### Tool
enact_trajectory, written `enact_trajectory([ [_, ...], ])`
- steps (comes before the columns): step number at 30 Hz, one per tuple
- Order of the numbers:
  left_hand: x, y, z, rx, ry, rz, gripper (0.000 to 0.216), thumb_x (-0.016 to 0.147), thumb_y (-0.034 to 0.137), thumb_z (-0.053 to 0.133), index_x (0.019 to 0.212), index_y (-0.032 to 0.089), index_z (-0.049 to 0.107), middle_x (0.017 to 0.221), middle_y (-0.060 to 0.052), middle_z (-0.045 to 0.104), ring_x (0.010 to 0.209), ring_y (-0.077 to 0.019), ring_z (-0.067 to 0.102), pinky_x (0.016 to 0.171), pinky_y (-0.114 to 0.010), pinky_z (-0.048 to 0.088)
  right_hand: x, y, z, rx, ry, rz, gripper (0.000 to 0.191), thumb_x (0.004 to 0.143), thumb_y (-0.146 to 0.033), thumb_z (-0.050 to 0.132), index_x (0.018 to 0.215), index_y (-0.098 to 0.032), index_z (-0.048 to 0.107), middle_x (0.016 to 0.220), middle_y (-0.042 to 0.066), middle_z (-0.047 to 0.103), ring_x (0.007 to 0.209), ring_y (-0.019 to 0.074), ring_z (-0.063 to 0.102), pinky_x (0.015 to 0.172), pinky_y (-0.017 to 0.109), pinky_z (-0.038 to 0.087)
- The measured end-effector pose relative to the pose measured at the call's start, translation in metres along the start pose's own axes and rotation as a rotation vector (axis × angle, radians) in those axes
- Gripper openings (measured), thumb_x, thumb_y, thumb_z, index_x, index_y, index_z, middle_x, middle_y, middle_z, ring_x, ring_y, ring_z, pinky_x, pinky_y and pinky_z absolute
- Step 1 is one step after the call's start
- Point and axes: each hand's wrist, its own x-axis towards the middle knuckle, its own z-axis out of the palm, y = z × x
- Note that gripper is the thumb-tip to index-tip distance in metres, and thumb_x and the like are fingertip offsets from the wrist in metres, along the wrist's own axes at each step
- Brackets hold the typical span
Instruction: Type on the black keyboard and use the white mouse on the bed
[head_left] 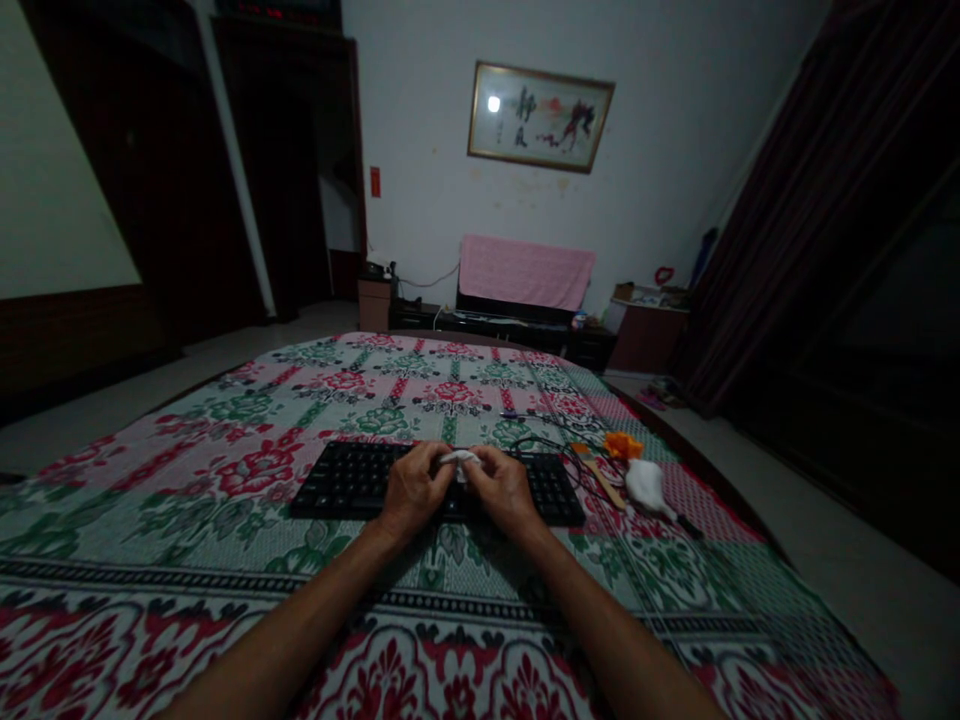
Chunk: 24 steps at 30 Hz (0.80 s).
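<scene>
A small white cloth or tissue is pinched between the fingers of both hands, above the middle of a black keyboard. My left hand grips its left end with curled fingers. On the other side, my right hand has thumb and fingers closed on its right end. The keyboard lies flat on the patterned cloth, and my hands and forearms cover its centre keys. Whether my hands touch the keys I cannot tell.
Right of the keyboard lie a dark cable, an orange crumpled item, a flat wooden-looking strip and a white bundle with a dark tip. A flowered tablecloth covers the table. A pink cloth hangs by the far wall.
</scene>
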Motion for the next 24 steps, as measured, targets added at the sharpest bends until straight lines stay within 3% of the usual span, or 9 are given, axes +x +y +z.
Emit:
enact_trajectory([
  [4, -0.0025, -0.0023, 0.0033, 0.025, -0.029, 0.099, 0.013, 0.084, 0.022, 0.05, 0.083, 0.02, 0.063, 0.08, -0.003, 0.066, 0.078, -0.015, 0.062, 0.074, -0.026, 0.048, -0.0008, -0.0003, 0.0053, 0.246, -0.055, 0.11, 0.027, 0.078, -0.04, 0.057, 0.089, -0.018, 0.067, 0.073, 0.001, 0.067, 0.061, 0.0154, 0.061, 0.055, 0.025, 0.05],
  [10, -0.0065, -0.0061, 0.0078, -0.018, -0.083, 0.183, 0.025, 0.087, 0.018, 0.045, 0.103, 0.019, 0.064, 0.093, -0.006, 0.066, 0.091, -0.0168, 0.06, 0.085, -0.03, 0.049, 0.0, -0.0005, 0.0063, 0.278, -0.097, 0.035, 0.031, 0.079, -0.037, 0.055, 0.099, -0.017, 0.067, 0.083, 0.001, 0.068, 0.073, 0.0152, 0.062, 0.064, 0.023, 0.051],
  [18, -0.0062, -0.0034, 0.0084, -0.179, -0.178, 0.126, 0.051, 0.072, 0.003, 0.037, 0.109, 0.022, 0.066, 0.1, -0.005, 0.064, 0.097, -0.0161, 0.059, 0.091, -0.032, 0.049, 0.0037, 0.0063, -0.001, 0.263, -0.121, -0.059, 0.032, 0.077, -0.04, 0.061, 0.099, -0.017, 0.066, 0.086, 0.0, 0.067, 0.079, 0.0154, 0.061, 0.073, 0.025, 0.05],
  [24, -0.0051, -0.0086, 0.0083, -0.254, -0.204, 0.058, 0.045, 0.073, 0.005, 0.037, 0.1, 0.02, 0.07, 0.096, -0.005, 0.067, 0.092, -0.0153, 0.063, 0.086, -0.029, 0.051, 0.0017, 0.002, -0.003, 0.162, -0.099, -0.089, 0.027, 0.076, -0.035, 0.06, 0.096, -0.017, 0.067, 0.086, 0.001, 0.067, 0.079, 0.0159, 0.061, 0.074, 0.026, 0.049],
])
